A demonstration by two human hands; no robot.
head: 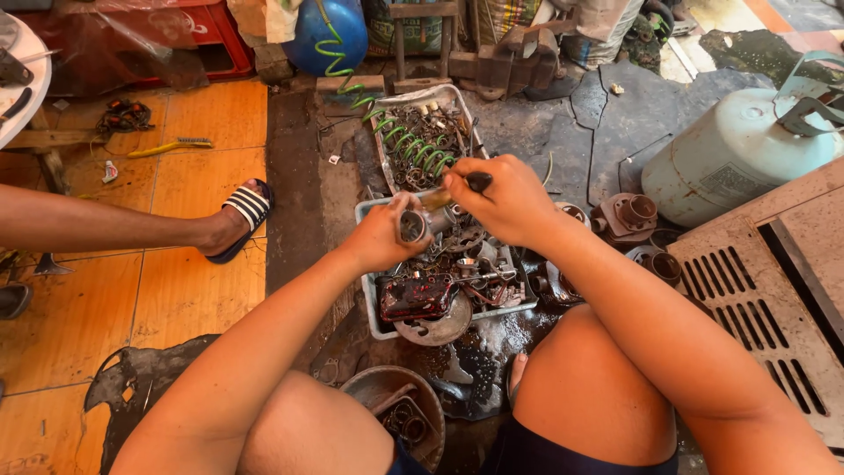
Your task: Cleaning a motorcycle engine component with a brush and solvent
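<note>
Far to the left of our fingers another person's leg [105, 224] stretches across the orange floor tiles [207, 114], the foot in a striped sandal [246, 211], with a small wire brush [171, 146] lying beyond it. Our left hand [382, 237] has its fingers [406, 204] wrapped around a short metal cylinder [413, 227], its open end turned up toward us. Just right of it, our right hand [505, 202] has its fingers pressed together around a tool with a dark handle [477, 181], whose shaft meets the top of the cylinder. Both are held right above a grey plastic tray [371, 308] full of greasy metal parts, with a dark red-stained block [415, 296] and a round metal disc [437, 327] at its near end. We judge the work to be partway: this one piece is in hand and being worked on, while the heap in the tray and a second tray [420, 132] beyond our fingers, crossed by a green coiled hose [413, 145], looks dirty and untouched. To the right of our fingers sit round metal housings [629, 215], a pale green gas cylinder [734, 154] and a slotted beige panel [774, 299]. There is no desk; everything lies on the oil-blackened floor [563, 123] of a cluttered workshop, and we sit low over it with bare knees.
</note>
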